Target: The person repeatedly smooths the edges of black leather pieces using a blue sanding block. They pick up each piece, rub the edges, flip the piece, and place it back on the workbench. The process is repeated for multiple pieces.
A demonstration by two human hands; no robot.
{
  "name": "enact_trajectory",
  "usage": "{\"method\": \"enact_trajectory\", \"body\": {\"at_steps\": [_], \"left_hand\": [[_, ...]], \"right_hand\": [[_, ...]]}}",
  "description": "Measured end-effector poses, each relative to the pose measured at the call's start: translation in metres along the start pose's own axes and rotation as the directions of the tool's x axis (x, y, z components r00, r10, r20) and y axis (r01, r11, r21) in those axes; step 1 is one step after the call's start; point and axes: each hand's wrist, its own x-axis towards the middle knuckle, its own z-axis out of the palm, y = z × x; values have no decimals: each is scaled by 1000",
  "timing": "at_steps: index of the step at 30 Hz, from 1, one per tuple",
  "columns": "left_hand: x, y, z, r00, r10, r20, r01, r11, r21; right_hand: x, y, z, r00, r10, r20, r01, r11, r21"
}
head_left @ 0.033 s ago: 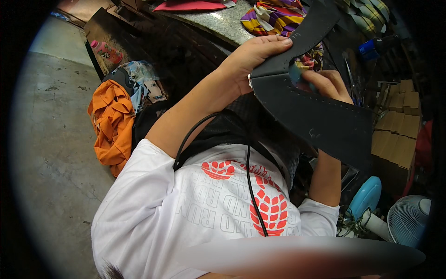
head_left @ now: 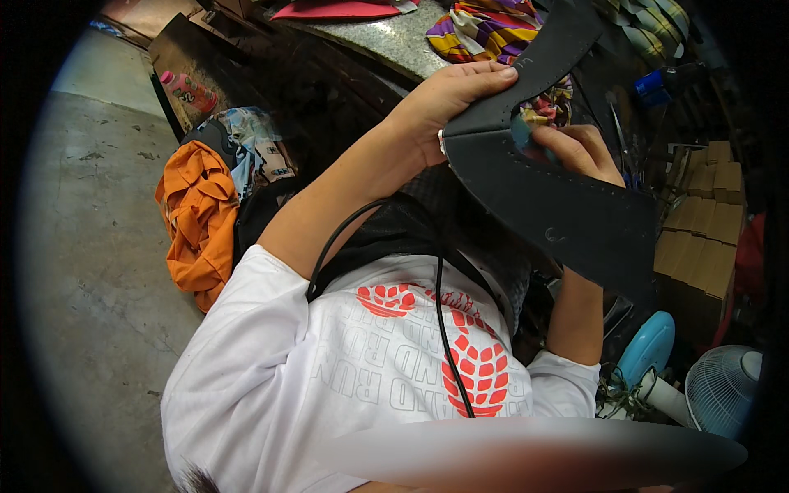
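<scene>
My left hand grips a black curved leather-like piece, thumb on top and the other fingers underneath. The piece looks like a shoe upper, with a seam across its middle, a dotted row along its inner edge and small pale marks. My right hand reaches up from behind it, its fingers bent at the inner curve. By those fingertips is a small bluish patch, too blurred to name. The right palm is hidden behind the piece.
Purple-and-yellow patterned cloth lies on a speckled worktop. To the right are stacked brown boxes, a blue can-like object and a white fan. Orange cloth and a pink bottle are at left.
My right fingers have shifted slightly at the inner edge of the black piece. My left hand keeps its place.
</scene>
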Motion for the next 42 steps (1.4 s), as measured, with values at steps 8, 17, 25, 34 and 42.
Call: {"method": "enact_trajectory", "body": {"at_steps": [8,17,25,34,42], "left_hand": [[9,2,-2,1000,12,-28,-11,999,46],[9,3,3,990,-71,-119,75,996,36],[8,4,1,998,-41,-45,41,999,-1],[9,3,-2,998,-31,-52,33,999,29],[6,4,-5,989,-106,98,116,988,-102]], "right_hand": [[3,5,5,996,91,8,-91,981,171],[7,4,0,997,-22,70,11,987,160],[8,7,2,990,37,134,-86,920,383],[10,0,-1,980,150,131,-191,891,412],[14,5,0,1000,-9,4,9,994,110]]}}
